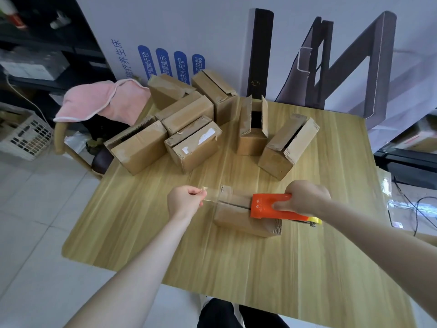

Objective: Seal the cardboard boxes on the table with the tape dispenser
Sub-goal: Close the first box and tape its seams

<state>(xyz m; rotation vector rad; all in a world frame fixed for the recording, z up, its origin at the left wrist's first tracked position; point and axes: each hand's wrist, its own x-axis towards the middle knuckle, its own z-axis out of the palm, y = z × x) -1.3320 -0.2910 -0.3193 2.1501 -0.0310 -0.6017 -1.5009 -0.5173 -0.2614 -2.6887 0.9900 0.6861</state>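
Observation:
A small cardboard box [238, 220] lies on the wooden table [146, 228] right in front of me. My right hand [305, 197] grips an orange tape dispenser [267, 205] held over the box's right end. A strip of clear tape [224, 194] runs from the dispenser leftward above the box top. My left hand [185, 201] pinches the free end of that strip, just left of the box. Several more cardboard boxes [194, 145] stand at the back of the table, some with open flaps.
A chair with a pink towel [99, 100] stands at the table's far left corner. A large white printed board [179, 43] leans behind the table. A white crate [23, 136] sits on the floor at left, cables [416, 209] lie at right.

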